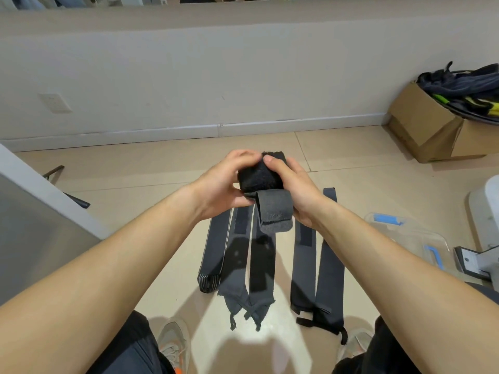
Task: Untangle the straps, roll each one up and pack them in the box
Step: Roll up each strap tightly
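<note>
A black strap rolled into a thick bundle (260, 177) is held in the air between both hands, its grey fuzzy end flap (274, 211) hanging loose below. My left hand (225, 182) grips the roll's left side, thumb under it. My right hand (294, 188) wraps round the right side, thumb on top. Several dark grey straps (259, 263) lie flat and parallel on the tiled floor below the hands, their frayed ends pointing towards my feet. A clear plastic box (410, 238) with blue latches sits on the floor to the right.
A cardboard box (432, 130) stuffed with dark and yellow gear stands at the far right by the wall. A grey cabinet edge (40, 211) juts in at left. A white appliance (486, 206) stands at the right edge. My shoes (172, 344) flank the straps.
</note>
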### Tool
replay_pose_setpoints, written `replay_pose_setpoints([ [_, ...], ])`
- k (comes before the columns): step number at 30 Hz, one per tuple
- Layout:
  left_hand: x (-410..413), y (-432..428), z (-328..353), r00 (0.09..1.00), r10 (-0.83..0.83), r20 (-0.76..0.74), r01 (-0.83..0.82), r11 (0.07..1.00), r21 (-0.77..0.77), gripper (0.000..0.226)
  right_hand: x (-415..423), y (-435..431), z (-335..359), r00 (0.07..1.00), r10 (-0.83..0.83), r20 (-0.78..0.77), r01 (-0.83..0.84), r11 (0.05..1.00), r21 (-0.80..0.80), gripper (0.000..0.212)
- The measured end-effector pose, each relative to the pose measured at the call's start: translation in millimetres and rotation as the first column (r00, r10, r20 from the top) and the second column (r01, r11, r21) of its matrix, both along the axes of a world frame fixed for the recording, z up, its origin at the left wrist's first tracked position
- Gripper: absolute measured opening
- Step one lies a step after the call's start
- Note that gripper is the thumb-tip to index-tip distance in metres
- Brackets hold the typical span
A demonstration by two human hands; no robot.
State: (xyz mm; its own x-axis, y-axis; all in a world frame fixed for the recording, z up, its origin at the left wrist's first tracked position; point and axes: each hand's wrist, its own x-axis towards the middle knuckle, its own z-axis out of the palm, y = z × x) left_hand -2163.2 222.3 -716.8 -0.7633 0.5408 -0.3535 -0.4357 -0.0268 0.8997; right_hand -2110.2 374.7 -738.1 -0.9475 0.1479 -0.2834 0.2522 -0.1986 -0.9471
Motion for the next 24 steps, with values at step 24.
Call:
replay_pose_setpoints([
  [24,-21.7,-9.6,-5.4,0.885,0.258,-0.387,-0.292,0.956,-0.031,0.033,12.5,-7.2,13.8,0.993,0.066,0.093,-0.067,0.998,0.010,0.024],
])
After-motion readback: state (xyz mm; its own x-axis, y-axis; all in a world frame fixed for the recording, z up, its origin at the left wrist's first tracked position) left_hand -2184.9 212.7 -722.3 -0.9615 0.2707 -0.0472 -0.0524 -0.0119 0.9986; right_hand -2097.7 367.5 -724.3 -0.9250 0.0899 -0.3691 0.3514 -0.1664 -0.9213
